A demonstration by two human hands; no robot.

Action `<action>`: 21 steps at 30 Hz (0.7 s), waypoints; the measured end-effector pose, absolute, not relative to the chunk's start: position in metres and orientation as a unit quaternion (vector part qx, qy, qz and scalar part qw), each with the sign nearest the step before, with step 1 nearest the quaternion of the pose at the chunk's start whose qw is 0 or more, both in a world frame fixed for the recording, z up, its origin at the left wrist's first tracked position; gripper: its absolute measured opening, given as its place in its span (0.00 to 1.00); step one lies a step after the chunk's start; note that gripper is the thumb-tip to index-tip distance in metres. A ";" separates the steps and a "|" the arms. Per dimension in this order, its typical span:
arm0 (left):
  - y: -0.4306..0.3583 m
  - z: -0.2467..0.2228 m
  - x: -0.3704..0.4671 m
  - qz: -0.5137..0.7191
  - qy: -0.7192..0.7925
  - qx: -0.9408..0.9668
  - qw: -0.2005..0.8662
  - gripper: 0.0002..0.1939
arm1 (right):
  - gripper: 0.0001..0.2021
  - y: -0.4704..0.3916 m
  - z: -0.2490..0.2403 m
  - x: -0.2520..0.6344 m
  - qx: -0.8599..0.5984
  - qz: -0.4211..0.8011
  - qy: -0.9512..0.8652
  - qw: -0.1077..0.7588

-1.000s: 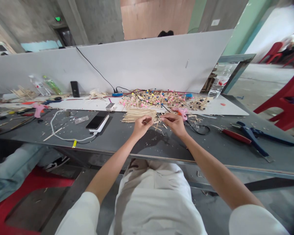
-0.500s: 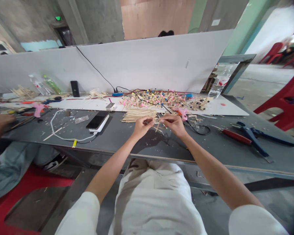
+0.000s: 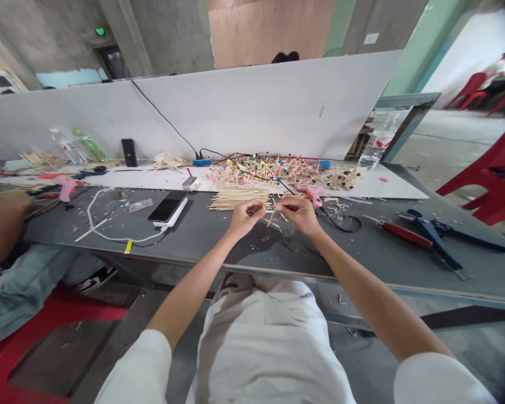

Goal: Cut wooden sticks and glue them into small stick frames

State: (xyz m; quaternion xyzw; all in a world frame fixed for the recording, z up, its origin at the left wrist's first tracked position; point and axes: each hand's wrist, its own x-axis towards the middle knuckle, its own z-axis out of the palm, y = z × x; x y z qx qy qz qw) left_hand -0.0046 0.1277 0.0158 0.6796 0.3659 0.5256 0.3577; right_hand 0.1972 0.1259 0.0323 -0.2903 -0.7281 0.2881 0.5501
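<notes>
My left hand [image 3: 246, 217] and my right hand [image 3: 299, 214] are close together above the grey table, fingertips pinched. Between them is a small piece of thin wooden sticks [image 3: 271, 216], gripped by both; its exact shape is too small to tell. Behind my left hand lies a bundle of wooden sticks [image 3: 231, 198]. A pile of sticks with pink, blue, yellow and dark ball ends [image 3: 269, 170] spreads over the white board [image 3: 391, 188]. The pink glue gun [image 3: 314, 195] lies just behind my right hand.
A phone [image 3: 167, 206] on a white power bank lies to the left, beside a white cable [image 3: 93, 224]. On the right are a red-handled tool [image 3: 406, 234] and blue-handled cutters [image 3: 435, 238]. At far left, another person's hand [image 3: 13, 205] reaches over the table.
My hands have hardly moved, and the small stick piece between them has shifted slightly. The other person's hand and forearm at far left have moved to the right.
</notes>
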 end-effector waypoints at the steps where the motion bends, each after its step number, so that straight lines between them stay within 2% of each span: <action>1: 0.128 0.016 -0.005 0.525 0.366 0.679 0.361 0.16 | 0.10 0.126 0.032 0.197 -0.289 0.286 -0.729 0.551; 21: 0.126 0.017 -0.005 0.523 0.368 0.676 0.365 0.15 | 0.11 0.124 0.035 0.196 -0.283 0.290 -0.728 0.553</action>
